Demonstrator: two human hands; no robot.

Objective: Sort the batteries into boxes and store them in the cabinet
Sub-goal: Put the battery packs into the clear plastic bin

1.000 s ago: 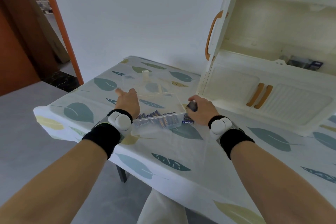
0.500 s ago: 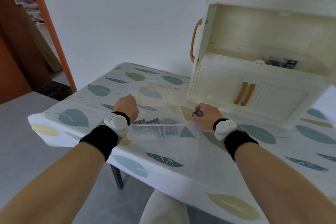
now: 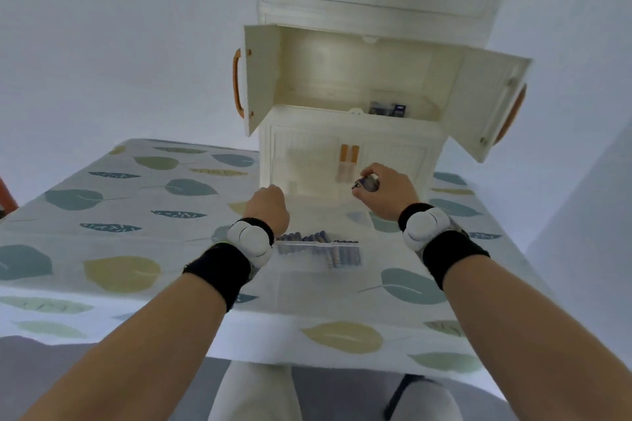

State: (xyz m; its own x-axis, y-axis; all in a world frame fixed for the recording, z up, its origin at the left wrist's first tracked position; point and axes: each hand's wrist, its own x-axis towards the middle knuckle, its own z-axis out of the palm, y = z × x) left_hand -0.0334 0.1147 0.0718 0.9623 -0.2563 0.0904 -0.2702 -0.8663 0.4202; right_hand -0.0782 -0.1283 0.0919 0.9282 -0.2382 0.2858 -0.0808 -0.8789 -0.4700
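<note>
The clear box (image 3: pixel 318 251) sits on the leaf-patterned surface (image 3: pixel 136 215) just in front of the cabinet (image 3: pixel 352 133), between the person's two wrists. A row of batteries (image 3: pixel 307 238) lies side by side in its near end, which looks like one sorted kind kept together. A faint, blurred pane in front of the lower doors may be the box's raised lid, but clear plastic is hard to make out here.

The left hand (image 3: pixel 268 207) is at the box's far left corner. Its fingers are curled and hidden behind the back of the hand, and they seem to grip the box edge, probably to steady it for loading. The right hand (image 3: pixel 388 190) hovers over the far right side of the box, fingers narrow and pinching a dark battery (image 3: pixel 366 184). That battery most likely goes in with the rest.

The cabinet's middle compartment is open, with the left door (image 3: pixel 260 79) and its partner swung wide, so the shelf is ready to take the box. A dark pack (image 3: pixel 388 109) lies on that shelf, toward the right.

No writing can be read anywhere. The battery wrappers show only bluish bodies with coppery ends, the pack's print is too small, and the white pods on the black wristbands (image 3: pixel 249 237) carry no legible mark
</note>
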